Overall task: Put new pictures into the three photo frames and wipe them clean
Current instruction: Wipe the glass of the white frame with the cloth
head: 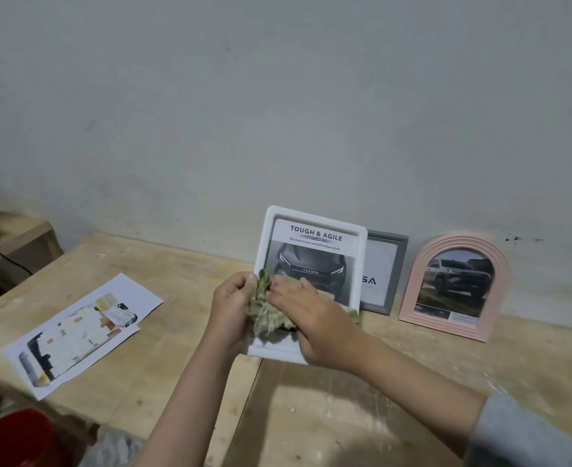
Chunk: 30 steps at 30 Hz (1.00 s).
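A white rectangular photo frame (315,217) with a car picture reading "TOUGH & AGILE" is held tilted above the wooden table. My left hand (230,308) grips its left edge. My right hand (311,321) presses a crumpled green cloth (267,315) against the lower part of the picture. Behind it a grey frame (387,264) leans on the wall, partly hidden by the white one. To the right, a pink arched frame (460,244) with a car photo stands against the wall.
Printed paper sheets (82,328) lie on the wooden table (177,264) at the left. A red object (15,439) shows at the bottom left corner. A lower wooden shelf (18,237) with a dark cable sits at far left. The wall is close behind the frames.
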Tool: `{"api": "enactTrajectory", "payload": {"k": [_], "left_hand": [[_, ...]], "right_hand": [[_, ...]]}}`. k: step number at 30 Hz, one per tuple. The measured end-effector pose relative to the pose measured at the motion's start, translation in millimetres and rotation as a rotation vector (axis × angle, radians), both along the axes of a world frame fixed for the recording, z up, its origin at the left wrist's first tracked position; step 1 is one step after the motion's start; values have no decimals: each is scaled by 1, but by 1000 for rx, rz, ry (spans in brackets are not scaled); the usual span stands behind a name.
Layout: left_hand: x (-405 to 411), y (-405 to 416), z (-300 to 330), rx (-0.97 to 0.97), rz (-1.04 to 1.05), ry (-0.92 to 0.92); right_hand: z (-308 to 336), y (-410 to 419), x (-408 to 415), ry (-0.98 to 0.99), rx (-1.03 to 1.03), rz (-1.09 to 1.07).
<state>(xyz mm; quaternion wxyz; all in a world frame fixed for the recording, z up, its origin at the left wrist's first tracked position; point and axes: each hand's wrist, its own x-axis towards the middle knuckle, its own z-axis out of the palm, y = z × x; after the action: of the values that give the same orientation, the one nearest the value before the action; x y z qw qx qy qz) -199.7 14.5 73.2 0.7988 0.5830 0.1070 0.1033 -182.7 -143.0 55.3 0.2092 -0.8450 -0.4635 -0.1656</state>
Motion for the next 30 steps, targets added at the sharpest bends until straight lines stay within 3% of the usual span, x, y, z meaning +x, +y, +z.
{"api": "enactTrajectory", "payload": {"k": [8,15,20,23,26,30], "left_hand": [[2,7,2,94,138,83],[6,9,3,152,227,58],[-1,11,4,291,222,52],[-4,6,1,360,178,5],[-4,-1,3,486,160,-61],[-1,0,2,600,114,-77]], "right_hand": [[-11,-2,-25,315,2,199],[13,-11,-13,766,133,144],[30,-20,11,341,522,-169],[29,-20,33,118,449,-296],[19,-11,38,20,309,-311],[21,1,32,-31,282,-244]]}}
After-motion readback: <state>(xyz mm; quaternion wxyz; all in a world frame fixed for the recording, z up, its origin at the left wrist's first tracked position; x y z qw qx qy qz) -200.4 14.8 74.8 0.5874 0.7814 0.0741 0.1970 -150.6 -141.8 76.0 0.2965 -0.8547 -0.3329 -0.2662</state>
